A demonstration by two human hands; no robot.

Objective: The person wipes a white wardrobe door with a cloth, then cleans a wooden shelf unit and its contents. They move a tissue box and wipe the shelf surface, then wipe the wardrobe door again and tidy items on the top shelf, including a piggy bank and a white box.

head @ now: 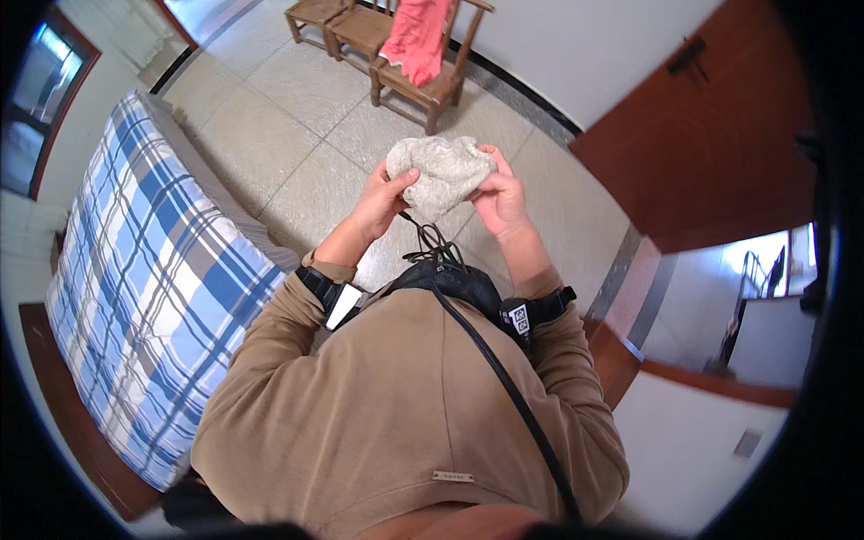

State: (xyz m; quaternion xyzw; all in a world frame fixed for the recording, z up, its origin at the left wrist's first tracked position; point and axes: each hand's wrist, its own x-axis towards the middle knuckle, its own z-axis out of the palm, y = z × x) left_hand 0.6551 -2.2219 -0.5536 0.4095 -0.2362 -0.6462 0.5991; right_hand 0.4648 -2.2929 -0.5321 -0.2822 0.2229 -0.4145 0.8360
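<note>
A crumpled light grey cloth (439,172) is held up in front of me between both hands. My left hand (383,199) grips its left edge, the thumb lying on top of the fabric. At the opposite edge, my right hand (501,196) pinches the cloth between thumb and fingers. Below the cloth, a black mesh pouch (449,280) with coiled black cables (435,246) rests against my front. Each forearm bears a black strap over a brown sleeve.
To the left is a bed with a blue-and-white plaid cover (169,283). Wooden chairs (418,88) stand ahead against the wall, one with a pink garment (418,40) draped on it. A brown door (702,135) is at the right, above a tiled floor (304,169).
</note>
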